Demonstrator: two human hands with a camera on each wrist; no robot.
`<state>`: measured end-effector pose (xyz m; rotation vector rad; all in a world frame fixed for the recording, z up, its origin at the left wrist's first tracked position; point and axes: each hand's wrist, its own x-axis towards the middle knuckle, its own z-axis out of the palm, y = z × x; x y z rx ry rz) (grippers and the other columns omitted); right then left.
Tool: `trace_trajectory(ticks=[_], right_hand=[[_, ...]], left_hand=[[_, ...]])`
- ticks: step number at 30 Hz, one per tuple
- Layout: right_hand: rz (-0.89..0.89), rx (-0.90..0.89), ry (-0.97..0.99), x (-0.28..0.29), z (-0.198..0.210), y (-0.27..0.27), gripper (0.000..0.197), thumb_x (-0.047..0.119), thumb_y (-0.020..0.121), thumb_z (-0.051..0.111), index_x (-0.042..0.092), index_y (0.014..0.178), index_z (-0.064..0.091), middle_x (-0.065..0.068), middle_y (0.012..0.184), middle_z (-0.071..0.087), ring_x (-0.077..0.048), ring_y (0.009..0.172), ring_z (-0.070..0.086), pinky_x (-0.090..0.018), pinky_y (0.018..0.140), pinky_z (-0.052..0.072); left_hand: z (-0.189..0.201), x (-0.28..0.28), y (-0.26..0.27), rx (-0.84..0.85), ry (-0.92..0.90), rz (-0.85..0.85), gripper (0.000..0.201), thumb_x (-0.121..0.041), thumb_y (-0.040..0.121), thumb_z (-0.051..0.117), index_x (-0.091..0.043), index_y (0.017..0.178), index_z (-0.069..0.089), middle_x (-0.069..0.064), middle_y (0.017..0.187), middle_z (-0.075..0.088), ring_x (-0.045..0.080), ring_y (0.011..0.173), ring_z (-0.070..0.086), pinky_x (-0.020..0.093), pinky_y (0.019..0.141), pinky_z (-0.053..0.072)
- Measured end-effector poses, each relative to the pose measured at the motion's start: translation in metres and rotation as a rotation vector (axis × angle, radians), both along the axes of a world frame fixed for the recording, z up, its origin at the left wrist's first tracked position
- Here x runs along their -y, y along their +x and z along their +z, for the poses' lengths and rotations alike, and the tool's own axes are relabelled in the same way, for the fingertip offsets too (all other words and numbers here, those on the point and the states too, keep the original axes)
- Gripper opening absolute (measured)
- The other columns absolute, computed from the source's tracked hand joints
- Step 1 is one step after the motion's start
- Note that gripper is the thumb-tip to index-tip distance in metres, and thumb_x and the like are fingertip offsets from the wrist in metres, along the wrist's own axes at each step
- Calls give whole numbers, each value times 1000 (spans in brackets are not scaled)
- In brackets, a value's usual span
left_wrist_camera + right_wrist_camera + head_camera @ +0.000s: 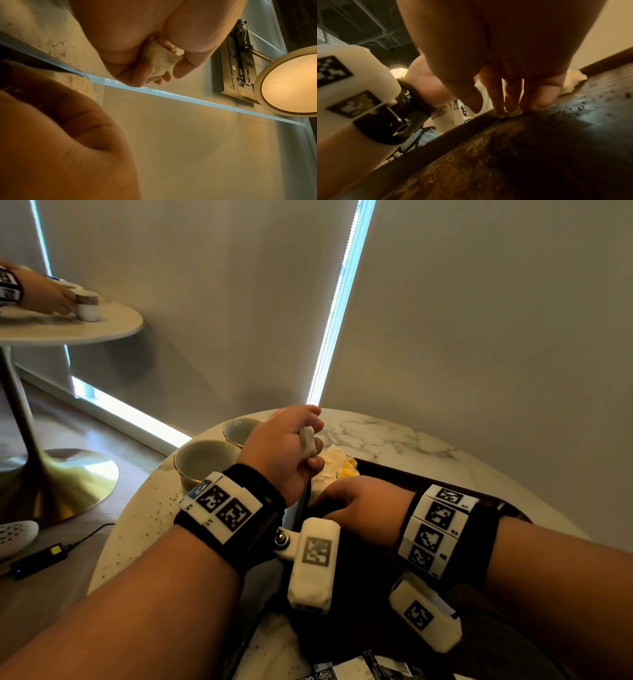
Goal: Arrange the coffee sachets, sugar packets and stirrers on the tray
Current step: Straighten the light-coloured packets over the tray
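My left hand (294,450) hovers over the tray's far left corner and grips a crumpled white paper wad (307,444); in the left wrist view the wad (159,60) is squeezed between the curled fingers (144,73) and thumb. My right hand (356,503) is down inside the dark tray (387,471). Its straight fingers (513,97) press a small white paper scrap (516,113) against the tray's left rim (453,129). Dark granules speckle the tray floor (594,100). Several black-and-white sachets (359,668) lie at the near edge. I see no stirrers.
A crumpled white and yellow paper heap (342,469) sits at the tray's far corner. Two empty bowls (205,462) (239,429) stand on the marble table (394,436) left of the tray. Another person's hand (51,297) touches a cup (87,308) on a second table.
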<state>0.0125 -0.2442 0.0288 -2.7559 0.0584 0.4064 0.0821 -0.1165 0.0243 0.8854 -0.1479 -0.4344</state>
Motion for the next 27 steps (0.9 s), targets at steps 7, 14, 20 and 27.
trace_trajectory(ticks=[7, 14, 20, 27], right_hand=[[-27, 107, 46, 3, 1, -1, 26, 32, 95, 63, 32, 121, 69, 17, 111, 67, 0, 99, 61, -18, 87, 49], [-55, 67, 40, 6, 1, 2, 31, 29, 96, 61, 32, 127, 67, 16, 115, 66, 1, 98, 59, -17, 85, 47], [-369, 211, 200, 35, 0, 22, 20, 14, 92, 58, 26, 106, 65, 5, 104, 66, -13, 89, 65, -30, 77, 56], [-864, 154, 845, 65, -13, 57, 34, 13, 85, 50, 7, 117, 54, -27, 134, 51, -35, 100, 59, -43, 82, 53]], left_hand=[[-1, 1, 2, -7, 9, -8, 19, -7, 92, 51, -13, 106, 62, 9, 102, 53, 15, 67, 48, 23, 46, 38], [-1, 0, 1, 4, 15, -11, 18, -8, 93, 50, -13, 106, 62, 8, 99, 53, 15, 66, 48, 23, 46, 38], [0, 1, 0, 0, 5, -9, 17, -6, 93, 49, -13, 104, 61, 8, 98, 52, 15, 67, 47, 22, 46, 38], [0, 1, 0, -8, 11, -20, 17, -7, 94, 50, -13, 104, 61, 8, 97, 52, 15, 68, 47, 22, 45, 38]])
